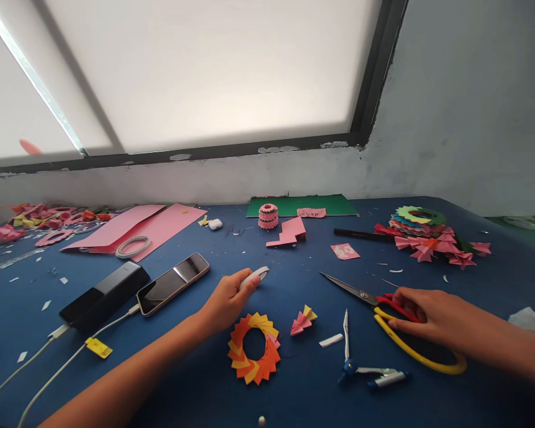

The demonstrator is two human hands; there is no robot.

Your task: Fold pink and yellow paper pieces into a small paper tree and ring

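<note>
My left hand (226, 297) is closed on a small white roll of tape (257, 274), seen nearly edge-on above the table. Below it lies a folded-paper ring (254, 349) of orange and yellow pieces with a touch of pink. My right hand (428, 315) has its fingers at the red handle of the scissors (354, 290), whose blades are slightly apart and point left; the yellow loop (446, 367) extends below the hand. Between the hands are a pink-and-yellow folded piece (303, 321), a white paper strip (331, 340) and a drawing compass (348, 367), legs spread.
To the left, a phone (173, 284) and a black power bank (104, 294) trail white cables. Pink sheets (138, 223) bear a tape roll (132, 246). Along the back stand a stack of pink rings (268, 216) and a green board (334, 205). Colourful paper rings (417, 217) pile up at right.
</note>
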